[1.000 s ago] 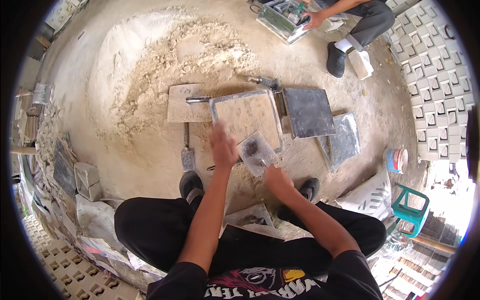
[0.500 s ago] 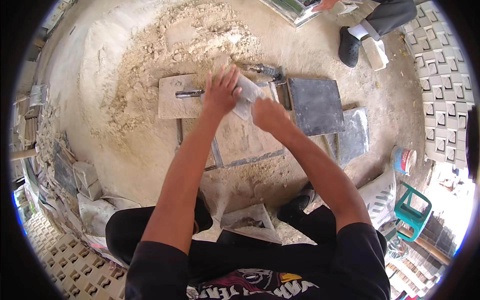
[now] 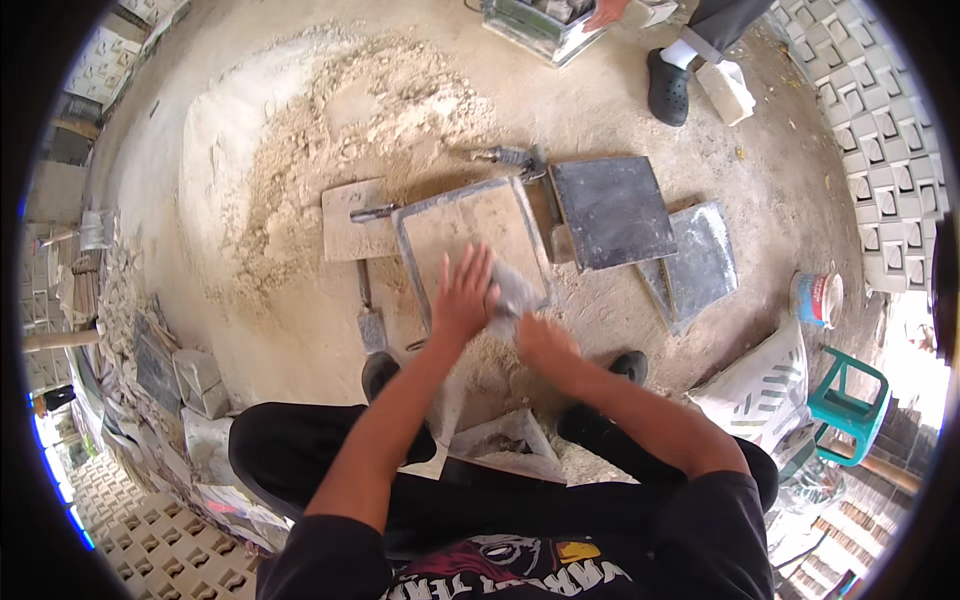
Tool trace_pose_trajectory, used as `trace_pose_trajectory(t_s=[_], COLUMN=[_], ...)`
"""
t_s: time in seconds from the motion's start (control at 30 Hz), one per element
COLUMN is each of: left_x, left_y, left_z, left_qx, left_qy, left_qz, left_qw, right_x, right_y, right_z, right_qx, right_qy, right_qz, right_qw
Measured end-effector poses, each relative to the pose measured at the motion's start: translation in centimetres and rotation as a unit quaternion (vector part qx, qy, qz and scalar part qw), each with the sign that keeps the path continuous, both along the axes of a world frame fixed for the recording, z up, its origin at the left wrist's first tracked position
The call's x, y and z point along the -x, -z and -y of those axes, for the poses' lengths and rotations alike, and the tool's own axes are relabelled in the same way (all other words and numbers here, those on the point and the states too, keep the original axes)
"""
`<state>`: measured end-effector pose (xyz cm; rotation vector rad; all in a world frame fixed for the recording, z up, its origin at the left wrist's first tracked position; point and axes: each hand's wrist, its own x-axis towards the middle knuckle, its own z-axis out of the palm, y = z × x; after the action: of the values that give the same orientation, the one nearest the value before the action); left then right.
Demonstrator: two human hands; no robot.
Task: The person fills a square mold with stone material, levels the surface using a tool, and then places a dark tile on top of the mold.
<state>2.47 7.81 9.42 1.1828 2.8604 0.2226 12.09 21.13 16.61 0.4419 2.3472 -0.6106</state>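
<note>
A square metal mould frame (image 3: 519, 193) lies on the ground before me, filled level with pale sandy mix (image 3: 462, 222). My right hand (image 3: 547, 348) is closed round the handle of a grey trowel (image 3: 514, 288), whose blade is smeared by motion near the frame's near right corner. Beside the blade, my left hand (image 3: 464, 298) rests with stretched fingers, its fingertips on or just over the mix. Whether it also presses on the blade's edge is hard to make out.
Loose sandy mix (image 3: 340, 130) spreads at the far left. Right of the mould lie a dark square plate (image 3: 612, 212) and a second, whitened one (image 3: 703, 255). A small tool (image 3: 371, 325) lies at left. A co-worker's shod foot (image 3: 668, 88) stands far right, near a green stool (image 3: 850, 405).
Both hands and the trowel have come from the mould's far part toward its near edge, baring the smoothed mix behind them. The head view has shifted a little.
</note>
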Motion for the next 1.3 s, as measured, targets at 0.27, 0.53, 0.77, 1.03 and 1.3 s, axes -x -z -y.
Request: trace_pose_trajectory(t_s=[0.27,0.53,0.77,1.03,1.3], left_x=[-1.3,13.7,13.6,-1.0,5.7], left_y=[-0.7,0.6,0.1,-1.2,-0.6], left_z=[-3.0,-7.2,-6.4,4.6,5.7], left_qx=[-0.046,-0.018,0.028,-0.012,0.018], left_qy=[-0.009,-0.003,0.012,0.015,-0.047], left_qz=[0.045,-0.083,-0.071,0.035,0.031], left_qw=[0.998,0.996,0.997,0.999,0.998], right_x=[-0.6,13.6,12.8,-1.7,6.4], right_y=[-1.7,-1.1,0.9,0.4,0.9], right_z=[-3.4,-7.7,-6.9,5.0,5.5], right_qx=[-0.04,-0.065,-0.066,0.023,0.005], right_qy=[-0.011,-0.027,-0.025,0.031,-0.012], right_qz=[-0.005,-0.101,-0.157,-0.013,-0.043], right_qw=[0.999,0.992,0.985,0.999,0.999])
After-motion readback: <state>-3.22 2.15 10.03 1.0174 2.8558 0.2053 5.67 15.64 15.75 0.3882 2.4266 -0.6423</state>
